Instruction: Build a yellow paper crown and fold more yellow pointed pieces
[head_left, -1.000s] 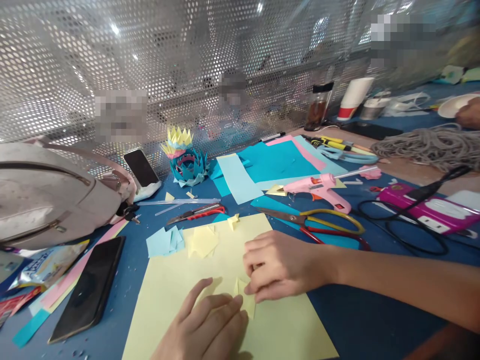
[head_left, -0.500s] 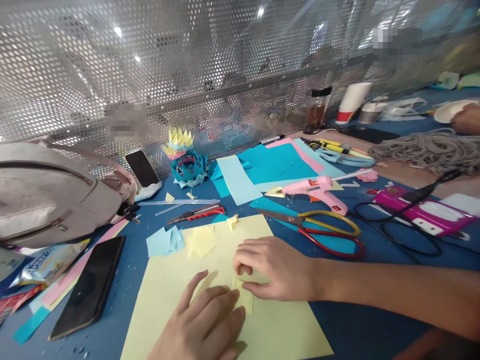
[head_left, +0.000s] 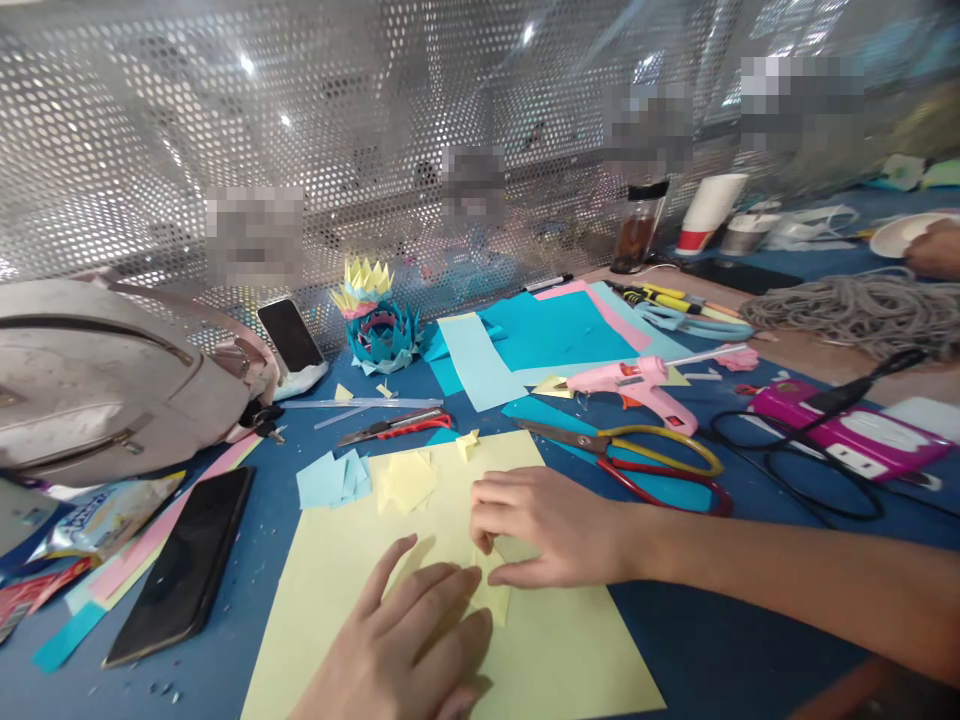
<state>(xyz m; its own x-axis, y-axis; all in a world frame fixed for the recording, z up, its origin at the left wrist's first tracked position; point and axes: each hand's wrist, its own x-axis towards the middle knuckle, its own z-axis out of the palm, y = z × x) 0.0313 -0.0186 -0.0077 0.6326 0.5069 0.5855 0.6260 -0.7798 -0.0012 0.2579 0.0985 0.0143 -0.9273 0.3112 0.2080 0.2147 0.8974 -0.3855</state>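
Note:
A small folded piece of yellow paper point(head_left: 495, 604) lies on a large yellow sheet point(head_left: 585, 650). My left hand point(head_left: 409, 640) rests palm down at its left side, fingertips on the piece and the little finger raised. From the right, my right hand point(head_left: 544, 525) curls over the upper end, with thumb and bent fingers at the paper. My fingers partly hide the piece. Beyond the hands, a pile of yellow paper pieces point(head_left: 407, 480), a pile of light blue pieces point(head_left: 334, 478) and a small folded yellow bit point(head_left: 468, 444) sit along the sheet's far edge.
Right of the sheet lie scissors point(head_left: 652, 450), a pink glue gun point(head_left: 630, 385) and a purple power strip point(head_left: 847, 430). A red utility knife point(head_left: 394, 427), a paper lotus point(head_left: 382, 335) and blue sheets point(head_left: 555, 335) lie beyond. Leftward are a black phone point(head_left: 184, 565) and backpack point(head_left: 112, 380).
The view has shifted slightly. My right hand has moved up a little at the small yellow piece. My left hand stays almost in place.

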